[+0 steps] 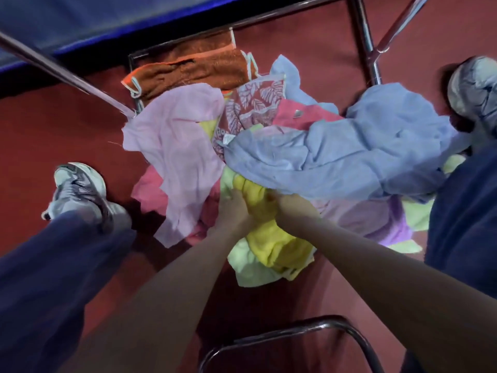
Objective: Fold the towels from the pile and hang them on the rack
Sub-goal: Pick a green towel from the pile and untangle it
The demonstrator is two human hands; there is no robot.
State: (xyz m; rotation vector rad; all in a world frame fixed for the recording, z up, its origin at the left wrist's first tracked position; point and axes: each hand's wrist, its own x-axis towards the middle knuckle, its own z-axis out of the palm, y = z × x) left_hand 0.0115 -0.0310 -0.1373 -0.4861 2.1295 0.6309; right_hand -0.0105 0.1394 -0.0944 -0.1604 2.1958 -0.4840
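Both hands dig into the pile [349, 157] on the red floor [67, 125], left hand [233, 211] and right hand [291, 204] gripping a yellow towel [256, 196] at its near edge, seemingly to lift it for folding beside the rack [364, 36].

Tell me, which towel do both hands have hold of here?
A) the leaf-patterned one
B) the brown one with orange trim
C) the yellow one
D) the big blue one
C: the left hand and the right hand both grip the yellow towel at the near side of the pile.
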